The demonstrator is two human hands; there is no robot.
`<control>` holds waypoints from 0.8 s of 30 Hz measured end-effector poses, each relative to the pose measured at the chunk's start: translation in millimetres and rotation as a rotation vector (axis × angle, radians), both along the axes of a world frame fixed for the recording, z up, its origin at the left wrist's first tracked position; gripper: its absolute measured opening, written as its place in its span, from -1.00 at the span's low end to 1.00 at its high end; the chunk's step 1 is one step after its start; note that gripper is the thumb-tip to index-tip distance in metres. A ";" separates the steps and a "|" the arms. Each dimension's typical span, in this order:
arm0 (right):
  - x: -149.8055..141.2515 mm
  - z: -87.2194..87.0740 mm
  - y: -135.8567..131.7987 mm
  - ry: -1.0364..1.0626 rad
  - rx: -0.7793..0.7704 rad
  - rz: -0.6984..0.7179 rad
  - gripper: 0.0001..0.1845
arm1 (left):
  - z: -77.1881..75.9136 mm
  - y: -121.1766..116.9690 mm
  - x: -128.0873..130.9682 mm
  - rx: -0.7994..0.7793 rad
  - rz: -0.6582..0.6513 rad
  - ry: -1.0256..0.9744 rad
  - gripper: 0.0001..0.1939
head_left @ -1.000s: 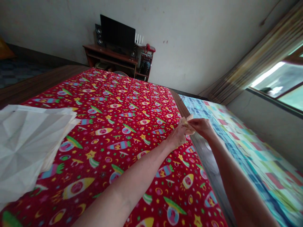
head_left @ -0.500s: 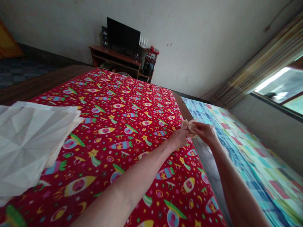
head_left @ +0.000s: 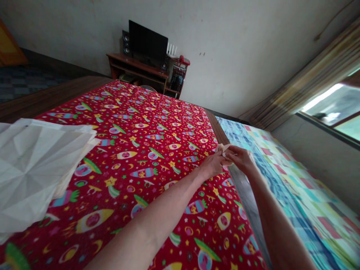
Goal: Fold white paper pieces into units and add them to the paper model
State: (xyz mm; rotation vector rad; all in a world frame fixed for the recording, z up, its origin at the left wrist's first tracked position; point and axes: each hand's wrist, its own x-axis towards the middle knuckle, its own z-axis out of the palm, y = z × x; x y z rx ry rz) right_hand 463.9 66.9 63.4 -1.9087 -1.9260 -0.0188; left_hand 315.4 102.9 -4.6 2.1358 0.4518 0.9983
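A small folded paper piece [head_left: 225,148], pale cream with several layered flaps, is between my two hands near the right side of the red cloth [head_left: 157,123]. My left hand [head_left: 213,165] grips it from the near left, fingers closed on its lower edge. From the right, my right hand [head_left: 242,157] pinches a flap between thumb and fingers. The fingertips partly cover the piece, so its full shape is hidden. At the far left lies a stack of creased white paper sheets [head_left: 36,165] with radiating fold lines.
A wooden edge [head_left: 239,180] separates the red cloth from a blue checked cloth [head_left: 281,168] on the right. Against the back wall stands a brown desk [head_left: 135,64] with a black monitor [head_left: 147,43], speakers and a red telephone [head_left: 184,60]. A curtained window [head_left: 334,101] is at right.
My right hand has shifted slightly to the left and down over the folded paper, pressing its raised flap lower. My left hand stays nearly in place.
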 end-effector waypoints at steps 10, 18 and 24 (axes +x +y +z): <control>0.5 3.0 6.9 -0.205 -0.056 -0.004 -0.69 | 4.2 3.4 3.5 -0.063 0.132 -0.087 -0.73; -0.3 -3.7 5.4 -0.246 -0.051 -0.036 -0.65 | -5.8 3.6 5.8 -0.083 0.292 -0.070 -0.60; -6.9 -3.1 -0.1 -0.296 -0.052 0.018 -0.66 | -0.4 -0.7 0.1 -0.022 0.267 0.023 -0.28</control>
